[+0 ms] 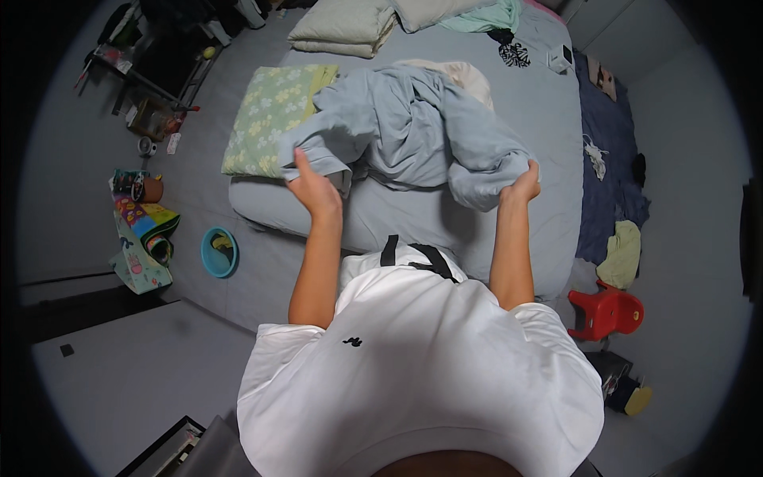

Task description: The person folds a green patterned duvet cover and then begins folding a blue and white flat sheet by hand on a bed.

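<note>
A rumpled blue-grey fabric cover (pixel 405 125) spreads between my two hands above the bed (pixel 393 214). My left hand (pixel 315 189) grips one edge of it, thumb on top, beside a folded green floral quilt (pixel 262 122). At the other side my right hand (pixel 523 182) holds a bunched corner, its fingers wrapped into the cloth. The middle of the cover lies in loose folds on the grey sheet. Behind it shows some cream-coloured cloth (pixel 474 77), partly hidden by the cover.
Pillow-like folded bedding (pixel 343 27) lies at the bed's far end. A small white device (pixel 559 58) sits near the right edge. On the floor are a turquoise basin (pixel 218 251) to the left, and a red child's chair (pixel 608 310) and dark blue cloth (pixel 608 203) to the right.
</note>
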